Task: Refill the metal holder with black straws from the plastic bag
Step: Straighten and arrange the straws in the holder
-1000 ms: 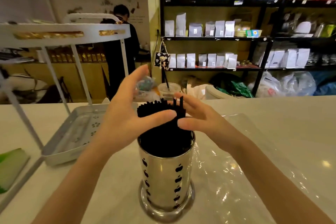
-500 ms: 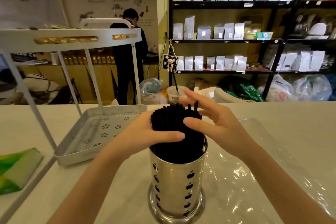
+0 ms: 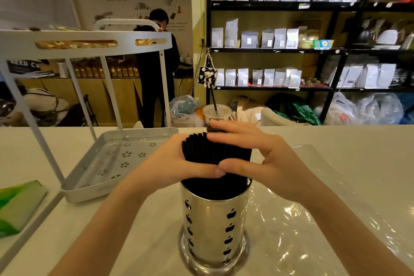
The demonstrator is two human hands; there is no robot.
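A bundle of black straws (image 3: 215, 154), standing upright in the metal holder (image 3: 214, 226) on the table (image 3: 336, 136), is gripped by the left hand (image 3: 177, 161) and right hand (image 3: 262, 159), thumbs touching, beside the plastic bag (image 3: 298, 219).

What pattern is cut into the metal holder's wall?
Apple-shaped cutouts in columns on the metal holder, head view.

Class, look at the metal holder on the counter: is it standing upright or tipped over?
Upright. The metal holder stands on its round base, its walls vertical, and the black straws rise straight out of its open top.
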